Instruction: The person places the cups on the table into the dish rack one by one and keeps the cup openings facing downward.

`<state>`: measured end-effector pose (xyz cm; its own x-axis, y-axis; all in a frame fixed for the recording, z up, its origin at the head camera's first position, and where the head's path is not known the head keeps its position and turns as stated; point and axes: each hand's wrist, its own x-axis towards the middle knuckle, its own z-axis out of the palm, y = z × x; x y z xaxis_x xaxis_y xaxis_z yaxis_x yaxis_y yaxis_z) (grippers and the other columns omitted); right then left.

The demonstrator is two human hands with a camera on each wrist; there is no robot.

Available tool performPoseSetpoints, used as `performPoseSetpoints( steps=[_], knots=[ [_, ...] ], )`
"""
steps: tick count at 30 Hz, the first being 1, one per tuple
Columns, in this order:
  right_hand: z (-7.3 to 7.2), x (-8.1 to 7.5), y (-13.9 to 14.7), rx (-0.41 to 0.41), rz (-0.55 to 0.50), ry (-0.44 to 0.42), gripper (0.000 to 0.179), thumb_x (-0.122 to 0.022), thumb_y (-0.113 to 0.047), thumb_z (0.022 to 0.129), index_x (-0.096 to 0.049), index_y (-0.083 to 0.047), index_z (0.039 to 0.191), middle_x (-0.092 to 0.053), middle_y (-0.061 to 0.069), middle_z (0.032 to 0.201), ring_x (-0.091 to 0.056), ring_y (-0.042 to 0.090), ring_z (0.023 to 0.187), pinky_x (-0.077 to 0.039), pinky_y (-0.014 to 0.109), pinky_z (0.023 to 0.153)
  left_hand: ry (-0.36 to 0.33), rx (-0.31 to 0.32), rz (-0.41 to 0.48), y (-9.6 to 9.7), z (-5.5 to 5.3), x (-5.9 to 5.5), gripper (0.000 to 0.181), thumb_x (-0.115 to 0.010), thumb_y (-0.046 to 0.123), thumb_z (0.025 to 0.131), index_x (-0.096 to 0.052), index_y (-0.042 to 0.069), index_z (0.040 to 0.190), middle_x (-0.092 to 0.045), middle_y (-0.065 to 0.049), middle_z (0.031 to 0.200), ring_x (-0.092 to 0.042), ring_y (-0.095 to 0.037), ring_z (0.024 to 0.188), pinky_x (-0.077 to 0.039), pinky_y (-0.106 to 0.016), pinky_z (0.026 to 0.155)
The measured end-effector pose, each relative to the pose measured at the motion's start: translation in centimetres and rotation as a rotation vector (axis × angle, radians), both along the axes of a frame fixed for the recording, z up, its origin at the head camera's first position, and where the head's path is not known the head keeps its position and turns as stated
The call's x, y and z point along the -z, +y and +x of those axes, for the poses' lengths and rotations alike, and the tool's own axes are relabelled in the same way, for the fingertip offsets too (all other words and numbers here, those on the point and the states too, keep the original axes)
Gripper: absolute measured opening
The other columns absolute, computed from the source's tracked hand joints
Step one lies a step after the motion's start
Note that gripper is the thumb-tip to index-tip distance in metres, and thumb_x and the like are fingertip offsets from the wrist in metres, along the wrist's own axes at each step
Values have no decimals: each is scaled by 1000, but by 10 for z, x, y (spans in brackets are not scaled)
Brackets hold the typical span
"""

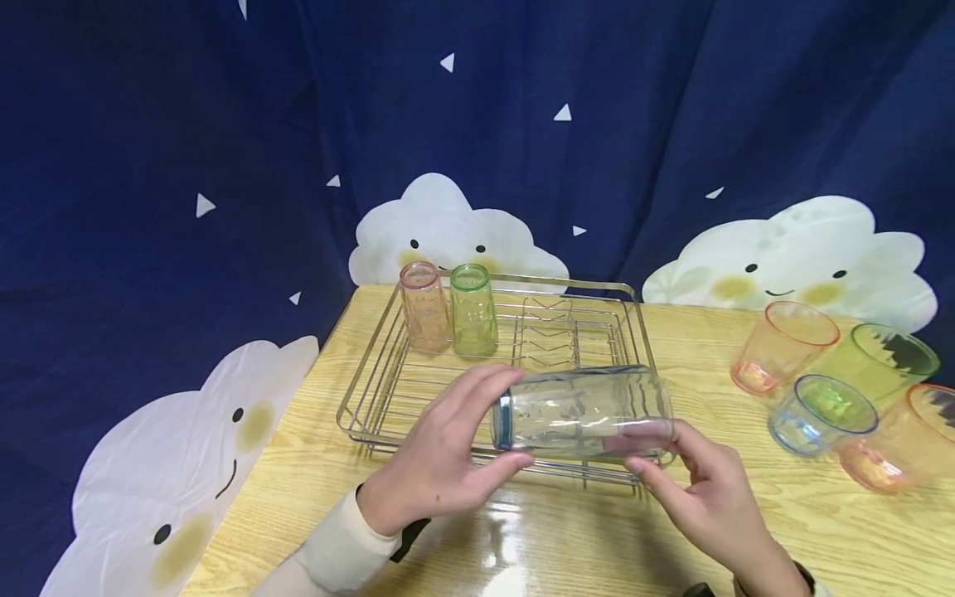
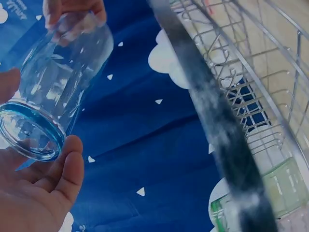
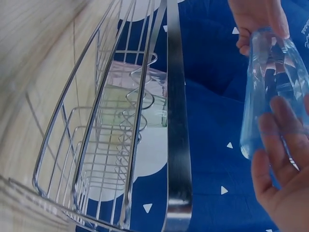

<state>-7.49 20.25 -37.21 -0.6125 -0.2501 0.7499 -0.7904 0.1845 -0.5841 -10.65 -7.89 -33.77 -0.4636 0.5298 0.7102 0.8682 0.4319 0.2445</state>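
A clear bluish drinking glass (image 1: 582, 412) lies sideways in the air above the front of a wire dish rack (image 1: 358, 398), between both hands. At its thick blue base, my left hand (image 1: 448, 452) holds it, thumb below and fingers above. My right hand (image 1: 709, 497) grips the wider rim end, its fingers showing through the glass wall. From the left wrist view, the blue base (image 2: 36, 130) sits between that hand's thumb and fingers. Inside the rack, a pink glass (image 1: 425, 311) and a green glass (image 1: 474, 313) stand upside down side by side at the back left.
Right of the rack, upright on the wooden table (image 1: 694, 365), stand an orange-pink glass (image 1: 783, 348), a yellow-green glass (image 1: 873, 365), a small blue glass (image 1: 821, 414) and another orange glass (image 1: 895, 439). A dark blue curtain (image 1: 507, 133) with clouds hangs behind.
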Motion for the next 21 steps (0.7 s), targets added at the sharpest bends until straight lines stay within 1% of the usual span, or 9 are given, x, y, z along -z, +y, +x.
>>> performPoseSetpoints(
  steps=[2,4,7,10,13,17,21],
  knots=[
    [1,-2,1,51,72,14,34,-73,14,76,-66,6,108,-77,-1,99,-71,1,96,-53,10,81,12,0,3,-2,0,-3,82,-85,30,75,-45,3,141,-56,-11,137,-55,-24,129,-47,-36,111],
    [2,-4,2,105,156,25,40,-76,12,73,-67,0,109,-77,-2,97,-70,-2,96,-52,9,82,22,6,6,-5,0,-7,81,-85,29,75,-45,3,141,-57,-12,136,-56,-24,127,-48,-36,110],
    [3,-7,4,148,250,17,47,-78,12,70,-68,-8,110,-76,-2,98,-68,-4,100,-50,8,88,37,21,11,-8,-1,-11,80,-85,28,74,-47,2,139,-58,-12,133,-58,-23,124,-49,-35,108],
    [3,-8,7,159,288,43,45,-79,7,72,-69,-11,112,-75,-2,102,-66,-3,104,-47,7,94,45,24,12,-10,-2,-15,79,-85,27,74,-48,1,138,-58,-12,132,-59,-23,122,-50,-35,107],
    [3,-9,10,179,316,51,46,-80,4,72,-69,-11,113,-73,-1,105,-64,-4,106,-45,7,96,40,6,9,-14,-3,-18,78,-84,27,74,-49,2,139,-58,-12,131,-59,-24,121,-50,-35,106],
    [6,-14,14,221,384,0,51,-80,5,71,-69,-14,116,-72,-2,109,-61,-7,109,-43,5,96,28,-25,6,-20,-5,-22,76,-84,26,75,-50,4,139,-58,-10,130,-59,-22,120,-52,-35,102],
    [5,-16,18,220,389,38,48,-80,1,74,-68,-13,119,-72,0,113,-61,-5,113,-42,6,100,43,-63,2,-27,-10,-25,72,-83,26,76,-52,5,138,-60,-11,128,-60,-24,118,-53,-38,100]
  ],
)
